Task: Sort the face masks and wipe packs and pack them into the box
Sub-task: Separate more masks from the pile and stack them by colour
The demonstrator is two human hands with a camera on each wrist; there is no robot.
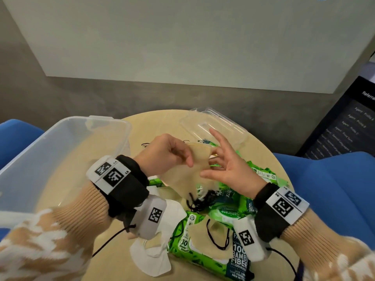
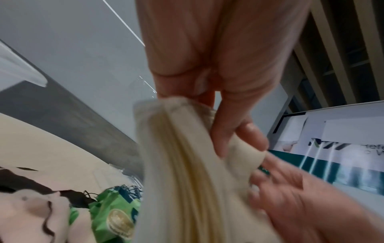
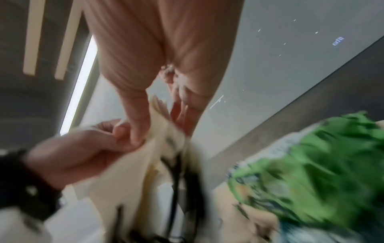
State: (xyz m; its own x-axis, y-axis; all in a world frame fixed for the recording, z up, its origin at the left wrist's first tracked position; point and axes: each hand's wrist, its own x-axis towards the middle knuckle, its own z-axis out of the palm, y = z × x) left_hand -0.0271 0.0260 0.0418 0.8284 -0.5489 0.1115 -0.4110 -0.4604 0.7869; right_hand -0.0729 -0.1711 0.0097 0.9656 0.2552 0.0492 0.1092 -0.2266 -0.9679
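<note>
Wipe packs (image 1: 211,254) nearest me on the bench (image 1: 113,258), a white mask (image 1: 154,258) and a beige one lying over them. Above the pile, my left hand (image 1: 162,157) pinches a beige mask stack (image 1: 194,167) at its top, fingers clamped; my right hand (image 1: 229,165) pinches the same edge, other fingers spread. Box (image 1: 50,159) sits left, lid (image 1: 213,126) beyond.

The beige face masks (image 1: 194,169) are soft matt cloth with thin black cord loops. The white mask (image 1: 150,258) looks smooth and papery. The wipe packs (image 1: 213,258) are glossy green plastic film. The box (image 1: 60,151) and its lid (image 1: 215,126) are clear, smooth plastic. The round surface (image 1: 261,153) is pale matt wood.
</note>
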